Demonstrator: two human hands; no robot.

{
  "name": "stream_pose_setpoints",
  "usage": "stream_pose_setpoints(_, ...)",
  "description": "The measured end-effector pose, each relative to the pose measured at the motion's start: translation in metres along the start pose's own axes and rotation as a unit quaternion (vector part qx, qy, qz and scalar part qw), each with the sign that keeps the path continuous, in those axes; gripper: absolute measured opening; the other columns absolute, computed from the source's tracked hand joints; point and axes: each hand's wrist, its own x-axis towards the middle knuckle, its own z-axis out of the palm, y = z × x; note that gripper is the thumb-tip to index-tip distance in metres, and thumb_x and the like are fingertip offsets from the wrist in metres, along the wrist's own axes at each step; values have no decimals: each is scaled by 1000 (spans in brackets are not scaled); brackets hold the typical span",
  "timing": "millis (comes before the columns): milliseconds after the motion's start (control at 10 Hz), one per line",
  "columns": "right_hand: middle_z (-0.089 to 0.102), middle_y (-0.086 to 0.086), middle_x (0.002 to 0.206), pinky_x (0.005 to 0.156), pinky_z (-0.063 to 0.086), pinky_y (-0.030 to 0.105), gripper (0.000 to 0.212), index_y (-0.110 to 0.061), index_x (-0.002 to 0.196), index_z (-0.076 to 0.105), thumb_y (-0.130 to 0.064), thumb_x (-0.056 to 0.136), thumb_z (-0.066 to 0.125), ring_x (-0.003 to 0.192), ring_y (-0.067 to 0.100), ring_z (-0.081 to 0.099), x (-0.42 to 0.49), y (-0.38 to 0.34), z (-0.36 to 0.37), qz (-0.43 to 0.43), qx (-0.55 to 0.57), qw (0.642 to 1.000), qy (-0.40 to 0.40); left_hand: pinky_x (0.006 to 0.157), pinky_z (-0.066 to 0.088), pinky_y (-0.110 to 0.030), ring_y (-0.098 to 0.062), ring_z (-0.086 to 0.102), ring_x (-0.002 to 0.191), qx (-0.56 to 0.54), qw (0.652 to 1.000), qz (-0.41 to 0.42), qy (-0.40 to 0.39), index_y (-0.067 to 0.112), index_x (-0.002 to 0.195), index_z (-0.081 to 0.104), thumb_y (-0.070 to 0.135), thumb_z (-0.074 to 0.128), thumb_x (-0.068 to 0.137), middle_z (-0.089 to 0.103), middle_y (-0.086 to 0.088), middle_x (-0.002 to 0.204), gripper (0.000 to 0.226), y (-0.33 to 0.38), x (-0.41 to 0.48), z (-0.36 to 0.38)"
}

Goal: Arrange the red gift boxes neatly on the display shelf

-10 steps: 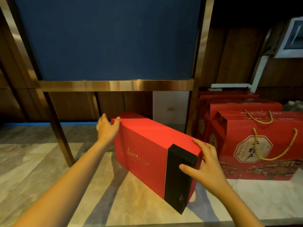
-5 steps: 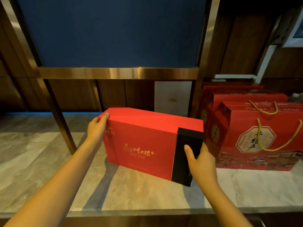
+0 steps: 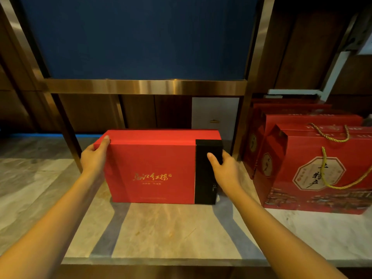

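Note:
A red gift box (image 3: 153, 168) with gold lettering and a black band on its right end stands upright on the marble shelf (image 3: 171, 228), its front facing me squarely. My left hand (image 3: 94, 158) grips its upper left corner. My right hand (image 3: 225, 170) holds the black right end, thumb on the front. The box stands under the brass crossbar, between the two brass posts.
Several red gift bags (image 3: 314, 168) with gold rope handles stand in a row on the shelf to the right, past the brass post (image 3: 241, 125). A slanted brass leg (image 3: 68, 129) rises just left of the box. A blue panel (image 3: 136, 37) fills the frame above.
The box has turned from an angled, end-toward-me pose to stand square with its front facing me, and it moved back under the crossbar. Both hands stayed on its ends.

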Motion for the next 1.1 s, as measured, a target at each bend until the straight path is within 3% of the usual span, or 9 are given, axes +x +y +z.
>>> stream_pose_setpoints(200, 68, 10, 116, 81, 57, 39, 64, -10, 134, 49, -53, 86, 51, 89, 18, 65, 30, 4, 9, 3, -10, 1000, -17, 82, 46, -29, -17, 60, 93, -1, 1000, 6, 17, 8, 114, 66, 41, 66, 79, 65, -8, 102, 48, 2, 14, 11)
stream_pose_setpoints(300, 63, 10, 126, 85, 56, 40, 68, -12, 134, 49, -57, 84, 49, 106, 22, 64, 34, 7, 12, 8, -9, 999, -32, 81, 47, -29, -16, 61, 87, -5, 1000, 4, 12, 8, 113, 66, 38, 66, 80, 65, -8, 102, 45, 0, 20, 16)
stream_pose_setpoints(400, 65, 10, 123, 85, 56, 39, 64, -11, 133, 50, -54, 86, 49, 105, 22, 65, 38, 9, 13, 5, -5, 999, -40, 84, 49, -33, -18, 63, 89, -5, 1000, 5, 12, 13, 108, 66, 43, 66, 78, 67, -8, 103, 41, -6, 25, 19)
stream_pose_setpoints(500, 68, 9, 115, 82, 56, 36, 65, -10, 134, 49, -54, 86, 48, 87, 14, 65, 39, 12, 15, 1, -14, 999, -33, 85, 49, -33, -18, 63, 91, -1, 1000, 11, 12, 18, 102, 64, 44, 64, 80, 66, -6, 101, 35, -10, 27, 18)
stream_pose_setpoints(700, 68, 8, 116, 81, 57, 40, 84, -14, 132, 51, -74, 75, 37, 99, 20, 66, 35, 16, 20, -17, -22, 999, -16, 79, 47, -30, -14, 62, 81, 16, 1000, 17, 20, 12, 112, 64, 43, 62, 83, 64, -4, 100, 43, -8, 32, 23)
stream_pose_setpoints(800, 70, 7, 112, 77, 55, 31, 83, -13, 133, 50, -72, 76, 37, 95, 18, 66, 34, 17, 21, -13, -28, 1000, -6, 82, 48, -32, -15, 62, 86, 37, 999, 27, 18, 17, 104, 62, 48, 59, 82, 65, -5, 104, 38, -6, 28, 23)
stream_pose_setpoints(900, 67, 9, 119, 81, 52, 31, 76, -11, 134, 49, -65, 81, 43, 102, 21, 65, 31, 17, 21, -18, -30, 999, 1, 98, 48, -41, -23, 61, 110, 55, 998, 18, 15, 14, 125, 57, 69, 52, 70, 63, -6, 124, 78, -10, 25, 20)
stream_pose_setpoints(1000, 69, 7, 115, 86, 55, 36, 77, -12, 134, 50, -66, 80, 42, 94, 16, 64, 35, 18, 20, -8, 1, 1000, -12, 104, 42, -45, -26, 55, 120, 96, 995, 25, 7, 17, 135, 45, 73, 39, 76, 56, -6, 134, 82, -7, 18, 21)
stream_pose_setpoints(1100, 66, 12, 120, 94, 52, 44, 73, -8, 131, 53, -62, 82, 44, 110, 25, 62, 28, 41, 28, 16, 8, 999, -46, 97, 40, -37, -24, 51, 121, 146, 988, 48, 7, 12, 138, 41, 59, 32, 91, 53, -5, 130, 67, -14, -2, 17)
